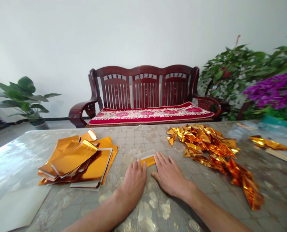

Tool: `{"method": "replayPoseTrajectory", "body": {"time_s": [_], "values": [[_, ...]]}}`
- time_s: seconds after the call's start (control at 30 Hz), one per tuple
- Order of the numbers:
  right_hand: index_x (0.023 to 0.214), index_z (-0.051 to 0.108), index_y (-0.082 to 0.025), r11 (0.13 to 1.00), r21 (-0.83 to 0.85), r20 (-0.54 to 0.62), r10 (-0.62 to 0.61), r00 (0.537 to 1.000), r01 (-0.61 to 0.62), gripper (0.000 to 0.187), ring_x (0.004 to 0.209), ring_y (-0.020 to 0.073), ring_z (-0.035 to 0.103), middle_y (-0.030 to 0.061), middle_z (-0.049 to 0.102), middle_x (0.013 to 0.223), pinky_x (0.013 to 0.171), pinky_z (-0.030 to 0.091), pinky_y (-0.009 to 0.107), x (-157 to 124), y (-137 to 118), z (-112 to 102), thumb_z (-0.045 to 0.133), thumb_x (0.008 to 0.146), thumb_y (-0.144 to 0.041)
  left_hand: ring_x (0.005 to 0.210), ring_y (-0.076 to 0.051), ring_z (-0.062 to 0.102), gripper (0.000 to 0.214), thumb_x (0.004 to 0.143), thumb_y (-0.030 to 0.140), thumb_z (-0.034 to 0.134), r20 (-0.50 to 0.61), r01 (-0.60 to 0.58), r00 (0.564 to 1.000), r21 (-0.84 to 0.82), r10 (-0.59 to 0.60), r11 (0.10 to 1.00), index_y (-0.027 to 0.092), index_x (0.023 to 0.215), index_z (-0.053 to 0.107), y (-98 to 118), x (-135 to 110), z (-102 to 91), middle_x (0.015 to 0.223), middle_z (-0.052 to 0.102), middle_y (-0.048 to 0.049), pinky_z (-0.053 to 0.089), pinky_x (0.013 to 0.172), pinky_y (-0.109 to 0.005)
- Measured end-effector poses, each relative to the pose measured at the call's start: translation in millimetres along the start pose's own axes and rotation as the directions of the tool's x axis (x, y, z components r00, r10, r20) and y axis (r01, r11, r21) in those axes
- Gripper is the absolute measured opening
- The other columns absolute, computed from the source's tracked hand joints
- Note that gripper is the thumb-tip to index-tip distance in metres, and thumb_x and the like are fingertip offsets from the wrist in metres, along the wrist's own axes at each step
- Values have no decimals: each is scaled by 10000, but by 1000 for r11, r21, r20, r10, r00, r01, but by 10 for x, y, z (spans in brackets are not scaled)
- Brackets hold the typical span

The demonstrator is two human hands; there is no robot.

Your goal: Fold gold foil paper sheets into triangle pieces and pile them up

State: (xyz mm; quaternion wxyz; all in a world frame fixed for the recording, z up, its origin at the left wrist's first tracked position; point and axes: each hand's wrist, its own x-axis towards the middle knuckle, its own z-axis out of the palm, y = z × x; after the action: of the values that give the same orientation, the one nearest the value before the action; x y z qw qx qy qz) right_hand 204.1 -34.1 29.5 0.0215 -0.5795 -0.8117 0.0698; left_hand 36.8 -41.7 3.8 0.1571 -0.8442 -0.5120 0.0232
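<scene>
A sheet of gold foil paper (148, 161), folded into a narrow strip with a pale band along its far side, lies on the table between my hands. My left hand (134, 177) has its fingers bent and together at the strip's left end, the thumb on the gold face. At the right end, my right hand (169, 174) lies flat with fingers stretched out, the fingertips touching the strip. The undersides of both hands are hidden.
On the left is a stack of gold foil sheets (85, 161), with a pale sheet (18, 206) nearer me. Folded gold foil pieces (211, 145) are heaped on the right, near clear plastic (242, 129). A wooden bench (145, 87) stands beyond the patterned table (124, 135).
</scene>
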Motion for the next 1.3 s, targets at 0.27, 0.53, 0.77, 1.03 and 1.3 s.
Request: {"method": "replayPoseTrajectory", "body": {"time_s": [0.27,0.53,0.77,1.03,1.3], "values": [[1530,257,-58,999,3,35,53,998,-53,745,1491,312,125,165,142,1608,1165,123,622,129,160,65,333,956,-527,1033,-275,601,405,895,103,502,17,-89,996,-111,91,990,153,1295,547,42,-75,-176,1127,641,-142,524,838,-395],[1541,224,-70,988,-29,0,153,988,-152,702,1498,272,100,145,131,1616,1186,66,576,313,332,114,282,981,-489,984,-257,588,332,906,100,474,42,-119,990,-227,132,967,136,1216,587,61,-27,-235,1057,633,-104,520,856,-394],[1531,253,-57,976,-30,-53,214,975,-216,713,1495,284,114,153,159,1612,1186,88,558,377,302,171,340,964,-480,988,-261,586,319,918,107,466,53,-103,991,-244,120,964,141,1213,583,68,-27,-244,1061,631,-105,522,867,-408],[1355,526,-96,981,-19,-372,172,912,-193,447,1347,309,389,160,496,1440,1093,323,466,442,451,163,469,944,-264,1001,-250,561,308,909,102,465,29,-48,998,-316,60,948,176,1175,600,54,-36,-213,1062,609,-99,505,900,-401],[856,679,-191,961,48,-441,-226,869,274,211,903,185,562,44,656,884,832,443,294,245,239,211,507,880,-71,1026,-222,530,459,834,20,450,0,17,1000,-499,-19,866,208,1228,593,63,-11,-140,1097,584,-82,483,899,-335]]}}
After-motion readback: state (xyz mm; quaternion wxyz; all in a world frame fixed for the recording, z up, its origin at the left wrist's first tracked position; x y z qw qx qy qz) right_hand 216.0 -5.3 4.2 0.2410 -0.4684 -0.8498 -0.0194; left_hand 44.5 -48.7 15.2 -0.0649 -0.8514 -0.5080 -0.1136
